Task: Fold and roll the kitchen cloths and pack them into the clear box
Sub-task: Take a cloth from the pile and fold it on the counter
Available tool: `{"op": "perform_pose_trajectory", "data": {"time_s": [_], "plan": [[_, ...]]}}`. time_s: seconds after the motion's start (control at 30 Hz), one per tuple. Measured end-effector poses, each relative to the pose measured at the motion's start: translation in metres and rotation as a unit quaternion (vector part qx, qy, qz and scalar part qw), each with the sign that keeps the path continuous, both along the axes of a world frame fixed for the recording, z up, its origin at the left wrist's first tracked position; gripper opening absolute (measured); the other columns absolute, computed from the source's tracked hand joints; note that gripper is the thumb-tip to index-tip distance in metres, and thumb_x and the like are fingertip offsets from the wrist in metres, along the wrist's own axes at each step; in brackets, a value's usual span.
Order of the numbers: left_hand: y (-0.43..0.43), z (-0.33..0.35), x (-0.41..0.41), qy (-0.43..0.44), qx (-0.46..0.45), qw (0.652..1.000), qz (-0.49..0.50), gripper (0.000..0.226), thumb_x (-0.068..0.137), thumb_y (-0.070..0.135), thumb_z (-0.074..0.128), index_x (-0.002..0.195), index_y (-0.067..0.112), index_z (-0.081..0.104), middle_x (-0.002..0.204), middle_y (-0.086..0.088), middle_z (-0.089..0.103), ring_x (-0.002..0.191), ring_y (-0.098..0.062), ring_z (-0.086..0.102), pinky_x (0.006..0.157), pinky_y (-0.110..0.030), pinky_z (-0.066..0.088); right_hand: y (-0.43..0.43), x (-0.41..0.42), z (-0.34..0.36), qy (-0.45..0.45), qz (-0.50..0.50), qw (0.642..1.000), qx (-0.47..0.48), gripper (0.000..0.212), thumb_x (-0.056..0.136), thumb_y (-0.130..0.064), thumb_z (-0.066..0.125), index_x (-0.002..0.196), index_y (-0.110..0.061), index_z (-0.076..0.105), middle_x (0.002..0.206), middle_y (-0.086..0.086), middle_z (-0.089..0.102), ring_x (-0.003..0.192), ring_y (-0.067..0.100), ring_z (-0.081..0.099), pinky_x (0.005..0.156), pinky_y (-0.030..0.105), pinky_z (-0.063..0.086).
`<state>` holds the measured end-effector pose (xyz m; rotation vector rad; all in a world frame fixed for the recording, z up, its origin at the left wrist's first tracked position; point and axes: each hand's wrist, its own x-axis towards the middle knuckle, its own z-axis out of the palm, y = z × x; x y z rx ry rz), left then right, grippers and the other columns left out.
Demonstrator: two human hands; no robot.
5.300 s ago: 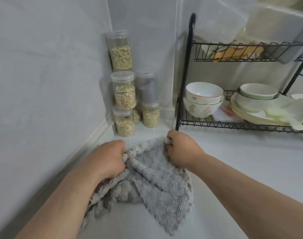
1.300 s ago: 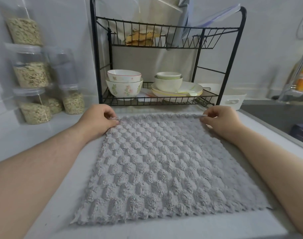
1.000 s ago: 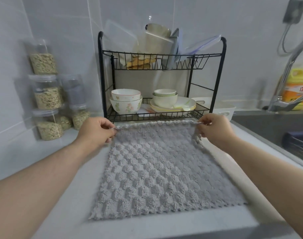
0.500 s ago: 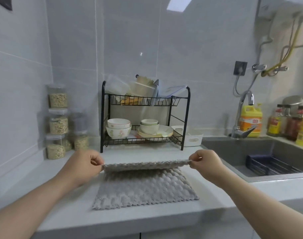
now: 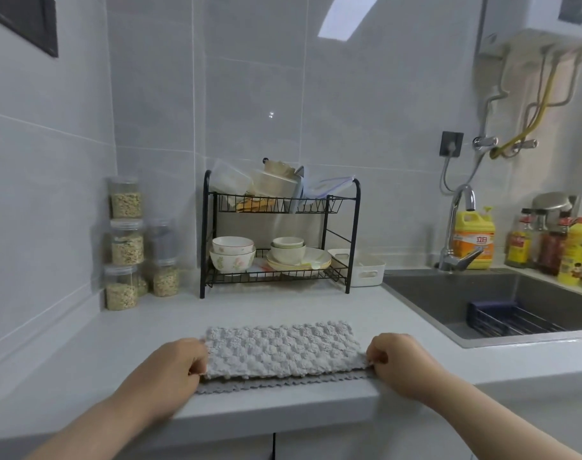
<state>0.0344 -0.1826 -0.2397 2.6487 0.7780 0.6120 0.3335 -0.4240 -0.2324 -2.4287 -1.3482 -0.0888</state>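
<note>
A grey, bobbly kitchen cloth (image 5: 283, 351) lies folded in half near the front edge of the pale counter (image 5: 117, 343). The upper layer reaches almost to the near edge, and a strip of the lower layer shows beneath it. My left hand (image 5: 180, 365) pinches the top layer's near left corner. My right hand (image 5: 394, 358) pinches its near right corner. Clear containers (image 5: 231, 182) stand on the top shelf of the black rack (image 5: 205, 234); I cannot tell which one is the clear box.
The rack holds bowls (image 5: 233, 255) and plates (image 5: 299, 258) at the back. Stacked jars of grain (image 5: 125, 242) fill the left corner. A white caddy (image 5: 365, 270) stands beside the rack. The sink (image 5: 482, 303), tap and bottles (image 5: 473, 239) lie to the right.
The crumpled cloth was spread flat. Both hands then lifted its far edge and drew it toward me, laying it over the near half. The camera pulled back and tilted up.
</note>
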Motion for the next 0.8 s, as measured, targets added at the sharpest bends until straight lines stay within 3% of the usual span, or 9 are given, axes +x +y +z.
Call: {"op": "perform_pose_trajectory", "data": {"time_s": [0.1,0.2,0.37,0.5,0.53,0.6,0.67,0.73,0.8], "plan": [[0.000,-0.004,-0.001,0.034,0.037,0.999,-0.017,0.031,0.071,0.003,0.049,0.064,0.033,0.042,0.074,0.003,0.049,0.068,-0.010,0.048,0.058,-0.027,0.033,0.002,0.004,-0.005,-0.038,0.030,0.999,-0.010,0.027,0.073,-0.010,0.049,0.062,-0.034,0.047,0.074,-0.015,0.052,0.077,0.011,0.051,0.060,0.007,0.032],[-0.003,-0.004,0.001,0.046,0.073,0.996,-0.025,0.026,0.073,0.005,0.049,0.063,0.025,0.036,0.076,0.006,0.045,0.065,-0.008,0.042,0.057,-0.022,0.029,0.002,0.004,-0.006,-0.056,0.046,0.997,-0.011,0.027,0.074,-0.007,0.045,0.065,-0.033,0.045,0.074,-0.016,0.050,0.076,0.010,0.047,0.060,0.007,0.031],[-0.001,-0.006,0.004,0.042,0.076,0.995,-0.050,0.038,0.070,-0.006,0.045,0.059,0.031,0.043,0.079,0.013,0.050,0.085,0.003,0.043,0.067,-0.015,0.035,0.001,0.001,0.000,-0.053,0.076,0.995,-0.033,0.026,0.072,-0.009,0.047,0.063,-0.034,0.045,0.080,-0.018,0.048,0.073,-0.004,0.046,0.063,0.006,0.033],[0.001,0.012,0.013,-0.114,0.015,0.993,-0.022,0.048,0.080,-0.006,0.051,0.059,0.036,0.061,0.078,0.014,0.063,0.086,0.002,0.053,0.077,-0.017,0.039,0.008,-0.008,0.012,0.005,0.060,0.996,0.067,0.021,0.082,-0.013,0.054,0.084,-0.032,0.061,0.104,-0.014,0.055,0.090,-0.003,0.051,0.071,0.006,0.034],[-0.001,0.019,0.018,-0.132,0.013,0.991,-0.025,0.042,0.084,0.000,0.052,0.070,0.036,0.066,0.086,0.017,0.065,0.089,0.002,0.055,0.082,-0.023,0.043,0.016,-0.010,0.015,0.003,0.052,0.995,0.087,0.021,0.086,-0.015,0.052,0.094,-0.029,0.065,0.111,-0.012,0.056,0.095,-0.001,0.052,0.075,0.010,0.036],[-0.002,0.024,0.032,-0.043,0.028,0.998,-0.039,0.026,0.093,0.024,0.055,0.113,0.033,0.066,0.120,0.024,0.056,0.115,-0.002,0.052,0.104,-0.029,0.040,0.035,-0.015,0.018,-0.007,0.046,0.996,0.078,0.031,0.094,-0.023,0.048,0.121,-0.022,0.063,0.134,-0.006,0.052,0.118,0.010,0.051,0.093,0.019,0.037],[0.002,0.015,0.043,0.109,0.007,0.993,-0.052,0.068,0.087,0.062,0.050,0.147,0.035,0.033,0.147,0.024,0.026,0.143,-0.006,0.023,0.119,-0.031,0.018,0.050,-0.021,0.017,-0.006,0.049,0.999,0.005,0.047,0.099,-0.035,0.043,0.143,-0.020,0.045,0.155,-0.002,0.033,0.142,0.015,0.031,0.111,0.026,0.025],[0.009,0.003,0.047,0.195,-0.008,0.979,-0.057,0.106,0.066,0.093,0.026,0.153,0.036,0.008,0.159,0.016,0.003,0.148,-0.008,0.000,0.119,-0.032,0.003,0.056,-0.021,0.007,-0.006,0.053,0.995,-0.086,0.063,0.099,-0.055,0.032,0.152,-0.021,0.027,0.162,0.001,0.017,0.149,0.017,0.013,0.119,0.032,0.014],[0.017,-0.007,0.046,0.219,0.007,0.974,-0.056,0.123,0.049,0.100,0.008,0.153,0.034,-0.002,0.161,0.011,-0.008,0.148,-0.009,-0.008,0.119,-0.032,-0.002,0.054,-0.016,-0.004,-0.004,0.042,0.989,-0.142,0.095,0.078,-0.080,0.006,0.156,-0.026,0.011,0.164,-0.002,0.008,0.150,0.017,0.007,0.121,0.036,0.009]]}}
